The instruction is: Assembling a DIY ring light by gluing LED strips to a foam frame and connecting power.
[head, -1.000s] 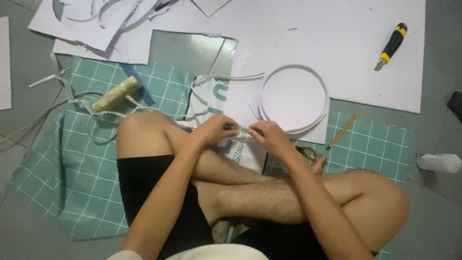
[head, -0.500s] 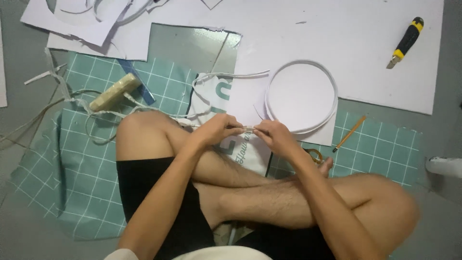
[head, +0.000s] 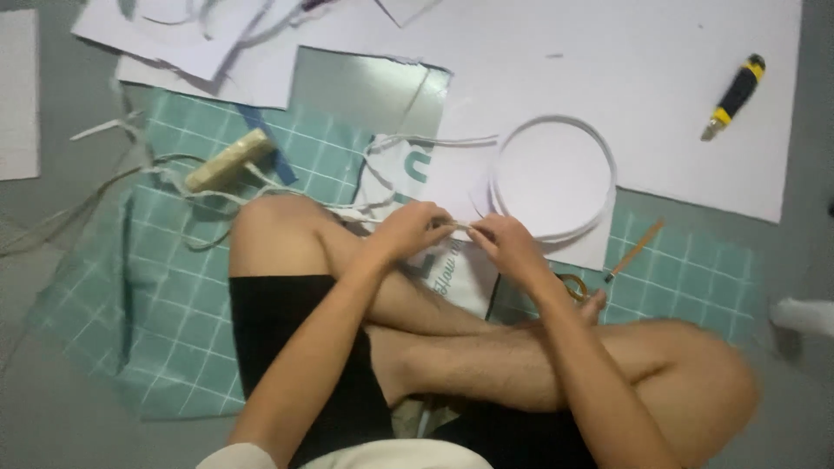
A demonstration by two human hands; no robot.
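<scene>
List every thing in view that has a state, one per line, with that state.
Left hand: closed, pinching a thin white strip.
Right hand: closed, pinching the same strip.
White ring of bent strip: lying flat, closed into a circle, untouched.
Yellow and black utility knife: lying on the large white sheet; blade too small to tell.
Thin wooden brush: lying on the green grid cutting mat.
Tan roll: lying on its side.

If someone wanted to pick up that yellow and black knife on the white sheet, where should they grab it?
Take the utility knife by its thick black and yellow handle, pinching across its sides from above. It lies flat on the white sheet, metal tip pointing down-left, so keep fingers off that end.
</scene>
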